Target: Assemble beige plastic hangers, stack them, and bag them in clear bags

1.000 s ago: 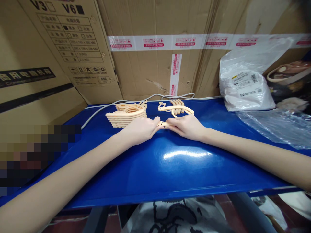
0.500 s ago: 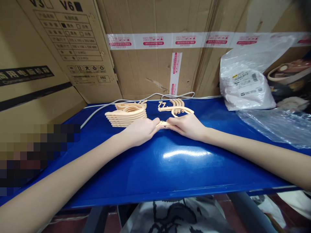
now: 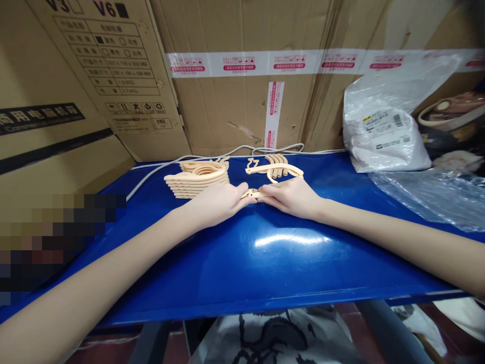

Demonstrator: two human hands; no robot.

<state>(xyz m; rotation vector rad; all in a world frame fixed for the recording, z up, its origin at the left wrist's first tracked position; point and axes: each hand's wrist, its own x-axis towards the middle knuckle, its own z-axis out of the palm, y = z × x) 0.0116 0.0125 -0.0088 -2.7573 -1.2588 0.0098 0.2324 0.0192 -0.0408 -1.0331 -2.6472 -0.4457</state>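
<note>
Low over the blue table (image 3: pixel 212 268), my left hand (image 3: pixel 217 203) and my right hand (image 3: pixel 297 198) meet at a cream plastic folding hanger (image 3: pixel 253 194). Each hand pinches one side of it, and its middle joint shows between my fingertips. Most of the hanger is hidden by my fingers. Just behind my left hand stands a neat stack of cream folding hangers (image 3: pixel 195 183). Behind my right hand lies another cream hanger piece (image 3: pixel 275 167) with small hooks at its left end. Several curved cream parts (image 3: pixel 280 161) rest beyond it.
Cardboard boxes (image 3: pixel 235 111) wall the back and left sides. A white cable (image 3: pixel 159 164) runs along the table's rear. At the right sit a white plastic package (image 3: pixel 386 131) and clear plastic film (image 3: pixel 435 197). A blurred, pixelated area covers the lower left.
The held hanger's joint has turned slightly and shows more between my fingertips. Both hands stay in nearly the same place. The stack has not moved.
</note>
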